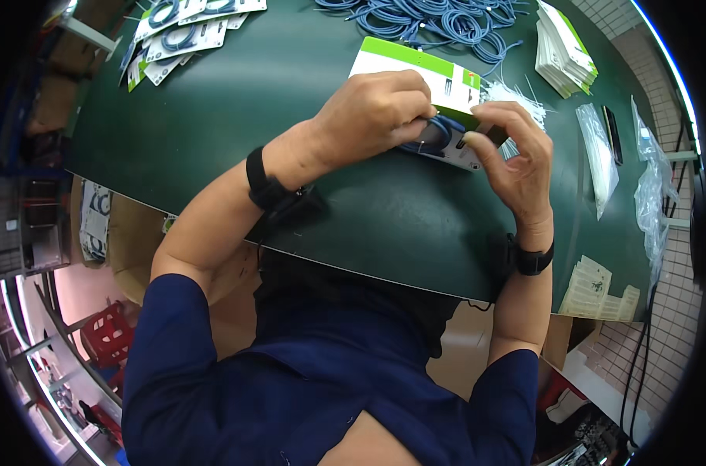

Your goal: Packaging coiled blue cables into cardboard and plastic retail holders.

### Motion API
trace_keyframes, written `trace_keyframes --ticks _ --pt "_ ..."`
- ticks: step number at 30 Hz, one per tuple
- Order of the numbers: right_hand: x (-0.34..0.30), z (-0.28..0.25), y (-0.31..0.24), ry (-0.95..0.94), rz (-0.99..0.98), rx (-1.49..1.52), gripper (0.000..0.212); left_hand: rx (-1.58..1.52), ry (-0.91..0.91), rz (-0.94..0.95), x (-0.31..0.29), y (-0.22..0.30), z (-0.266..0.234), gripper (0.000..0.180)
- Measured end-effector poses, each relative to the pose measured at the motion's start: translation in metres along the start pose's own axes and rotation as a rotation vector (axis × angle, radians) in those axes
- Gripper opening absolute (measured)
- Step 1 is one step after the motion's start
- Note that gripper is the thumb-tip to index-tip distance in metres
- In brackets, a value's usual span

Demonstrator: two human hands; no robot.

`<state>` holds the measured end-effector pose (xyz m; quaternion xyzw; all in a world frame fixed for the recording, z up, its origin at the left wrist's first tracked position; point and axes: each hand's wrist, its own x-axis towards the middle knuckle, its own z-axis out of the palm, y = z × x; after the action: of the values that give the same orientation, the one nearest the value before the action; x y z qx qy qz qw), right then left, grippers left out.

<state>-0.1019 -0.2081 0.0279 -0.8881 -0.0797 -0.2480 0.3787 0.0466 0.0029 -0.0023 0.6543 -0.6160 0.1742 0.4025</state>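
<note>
A coiled blue cable point(447, 133) lies against a folded packaging card point(403, 56), which is white with a green band. My left hand point(384, 109) is closed at the coil's left side, its fingertips pinching the cable; part of the coil is hidden behind it. At the card's right edge, my right hand point(523, 147) bends its thumb and fingers around the card. A small dark cable end shows beside the right thumb tip. White cable ties point(516, 95) lie in a loose heap just behind the right fingers.
Many coiled blue cables point(430, 19) are piled at the far edge of the green table point(174, 147). Finished-looking carded cables point(186, 39) lie far left. A stack of flat cards point(562, 54), a bag of ties point(597, 155), a dark pen point(613, 133) and a paper sheet point(597, 291) sit right.
</note>
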Motion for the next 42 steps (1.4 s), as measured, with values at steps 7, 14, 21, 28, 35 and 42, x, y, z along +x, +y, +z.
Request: trace_keyframes --ticks 7,14,21,28,35,42 --pt "-0.005 -0.012 0.018 0.174 0.114 0.018 0.027 -0.068 -0.001 -0.038 0.009 -0.001 0.009 0.012" --pt "-0.005 -0.020 0.043 0.309 0.308 0.175 0.023 -0.049 -0.032 -0.082 0.000 0.005 0.003 0.015" --pt "-0.005 -0.022 0.060 0.264 0.201 0.029 0.014 -0.112 -0.025 -0.126 0.010 0.011 -0.002 0.017" --pt "-0.010 -0.033 0.058 0.152 0.221 -0.277 0.013 -0.130 -0.052 -0.079 0.002 0.015 -0.003 0.017" --pt "-0.015 -0.045 0.071 -0.074 0.486 -0.266 0.013 -0.151 -0.081 -0.022 0.006 0.024 -0.002 0.020" --pt "-0.010 -0.025 0.071 0.029 0.328 -0.256 0.018 -0.153 -0.092 -0.013 0.007 0.022 -0.002 0.021"
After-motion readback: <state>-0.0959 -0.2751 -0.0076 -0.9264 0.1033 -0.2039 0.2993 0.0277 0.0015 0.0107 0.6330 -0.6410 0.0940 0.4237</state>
